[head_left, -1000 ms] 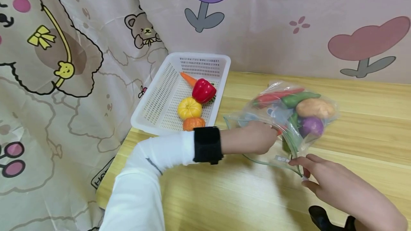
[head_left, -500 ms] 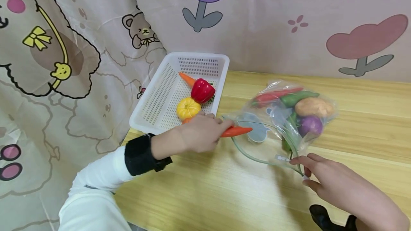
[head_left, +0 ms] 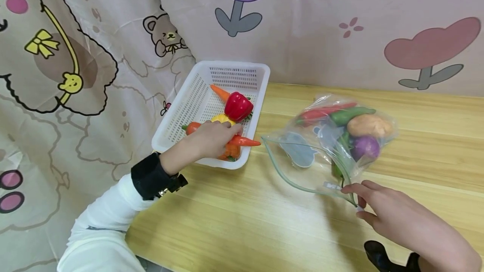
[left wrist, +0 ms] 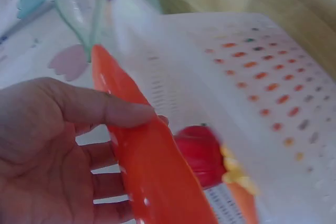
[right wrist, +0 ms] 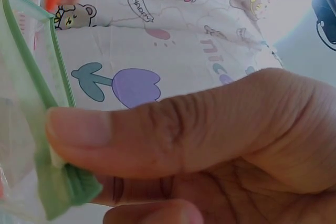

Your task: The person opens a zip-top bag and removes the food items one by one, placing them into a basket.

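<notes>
In the head view my left hand [head_left: 213, 138] holds an orange-red toy carrot [head_left: 245, 141] over the near right part of the white basket [head_left: 174, 146]. Its tapered tip points right past the rim, and a green stub shows at the other end. In the left wrist view the thumb lies across the carrot [left wrist: 152, 166], fingers behind it. My right hand [head_left: 385, 205] pinches the near corner of a clear zip bag [head_left: 295, 177] with a green seal. The bag's mouth gapes toward the basket. Inside are a red chili [head_left: 325, 113], a green chili [head_left: 353, 115], a potato-like piece [head_left: 370, 126] and a purple onion-like piece [head_left: 365, 148].
The basket also holds an orange carrot [head_left: 220, 92], a red bell pepper [head_left: 239, 106], a yellow pumpkin [head_left: 223, 118] and an orange pumpkin [head_left: 231, 153]. A printed curtain [head_left: 302, 32] hangs behind the wooden table [head_left: 264, 230].
My left hand has come out of the bag with the carrot and moved left over the basket. The right hand has stayed at the bag's corner.
</notes>
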`<action>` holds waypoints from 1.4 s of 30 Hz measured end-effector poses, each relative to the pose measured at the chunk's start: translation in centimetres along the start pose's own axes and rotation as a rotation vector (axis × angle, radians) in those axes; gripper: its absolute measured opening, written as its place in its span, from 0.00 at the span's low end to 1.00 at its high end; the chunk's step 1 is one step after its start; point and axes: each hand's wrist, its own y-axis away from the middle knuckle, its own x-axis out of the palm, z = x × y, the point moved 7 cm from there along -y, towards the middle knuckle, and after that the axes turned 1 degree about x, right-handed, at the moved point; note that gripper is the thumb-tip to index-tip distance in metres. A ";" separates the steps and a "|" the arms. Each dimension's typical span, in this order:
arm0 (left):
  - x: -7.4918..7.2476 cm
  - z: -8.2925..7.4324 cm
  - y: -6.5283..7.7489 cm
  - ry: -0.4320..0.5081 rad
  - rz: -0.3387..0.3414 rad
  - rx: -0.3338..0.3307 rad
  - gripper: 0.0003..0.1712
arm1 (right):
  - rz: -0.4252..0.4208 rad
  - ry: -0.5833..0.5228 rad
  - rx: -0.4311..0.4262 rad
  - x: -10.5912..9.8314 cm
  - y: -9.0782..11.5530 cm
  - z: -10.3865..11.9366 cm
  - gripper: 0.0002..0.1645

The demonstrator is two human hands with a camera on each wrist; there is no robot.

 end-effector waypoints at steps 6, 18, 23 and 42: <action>0.8 0.7 -1.0 -0.001 0.000 0.005 0.22 | -0.004 0.004 0.016 -0.4 0.0 0.3 0.25; 1.6 1.7 -1.7 0.006 0.070 -0.063 0.22 | 0.005 -0.004 0.041 -0.5 0.1 0.5 0.25; 1.7 1.9 -1.6 0.010 0.058 -0.084 0.28 | -0.006 0.000 0.039 -0.6 0.1 0.6 0.25; -1.3 -12.1 -0.8 -0.095 -0.101 0.332 0.14 | -0.024 -0.002 0.018 -0.4 0.4 0.6 0.27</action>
